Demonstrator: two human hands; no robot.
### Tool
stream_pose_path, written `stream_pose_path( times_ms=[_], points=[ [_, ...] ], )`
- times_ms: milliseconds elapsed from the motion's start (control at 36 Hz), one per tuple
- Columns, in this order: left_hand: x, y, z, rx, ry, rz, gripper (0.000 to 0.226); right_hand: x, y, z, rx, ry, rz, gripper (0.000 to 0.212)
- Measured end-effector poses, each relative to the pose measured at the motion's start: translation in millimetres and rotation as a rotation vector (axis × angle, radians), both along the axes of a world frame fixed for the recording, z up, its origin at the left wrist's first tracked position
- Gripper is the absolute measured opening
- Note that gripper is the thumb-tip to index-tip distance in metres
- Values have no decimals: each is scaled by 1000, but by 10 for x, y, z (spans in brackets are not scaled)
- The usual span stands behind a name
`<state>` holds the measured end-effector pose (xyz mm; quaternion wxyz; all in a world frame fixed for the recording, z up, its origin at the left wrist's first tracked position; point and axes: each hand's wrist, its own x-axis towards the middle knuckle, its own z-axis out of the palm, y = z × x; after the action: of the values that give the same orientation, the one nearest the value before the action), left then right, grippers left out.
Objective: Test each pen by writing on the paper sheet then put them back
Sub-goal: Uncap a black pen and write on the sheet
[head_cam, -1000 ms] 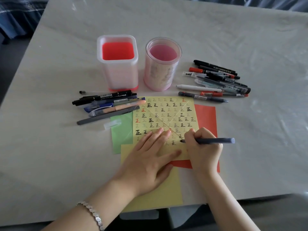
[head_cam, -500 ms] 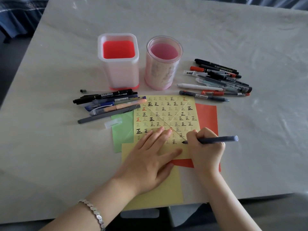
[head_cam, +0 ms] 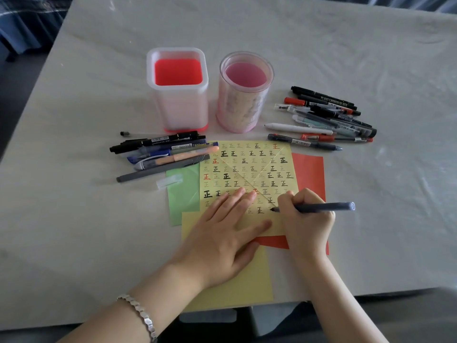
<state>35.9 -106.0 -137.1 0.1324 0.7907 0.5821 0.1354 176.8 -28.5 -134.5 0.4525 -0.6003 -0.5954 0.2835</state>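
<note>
Pale table (head_cam: 371, 219) fills my view, and the yellow sheet (head_cam: 249, 164) lies near its front edge over other coloured papers. Behind it stand a square holder (head_cam: 178, 102) and a round holder (head_cam: 243, 102), with a left pile (head_cam: 168, 154) and a right pile (head_cam: 329, 115) of pens flanking them. The left hand (head_cam: 222, 233) presses flat, fingers straight, on the sheet; I judge that thin, light paper would skid otherwise. The right hand (head_cam: 304, 224) pinches the pen (head_cam: 321, 207) low, tip on the sheet. The barrel looks stiff, light and smooth, so holding it near the tip suits.

The left hand (head_cam: 222, 233) hides part of the yellow sheet (head_cam: 247, 169); most pen labels (head_cam: 160, 139) are illegible.
</note>
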Motion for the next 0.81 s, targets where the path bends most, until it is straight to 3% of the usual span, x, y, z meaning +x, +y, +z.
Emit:
stream_pose_path(
  times_ms=[500, 806],
  points=[
    [-4, 3, -16, 22, -18, 0, 37, 9, -16, 18, -7, 21, -52, 29],
    [-15, -5, -33, 34, -73, -18, 36, 7, -28, 111, -54, 183, -82, 39]
  ],
)
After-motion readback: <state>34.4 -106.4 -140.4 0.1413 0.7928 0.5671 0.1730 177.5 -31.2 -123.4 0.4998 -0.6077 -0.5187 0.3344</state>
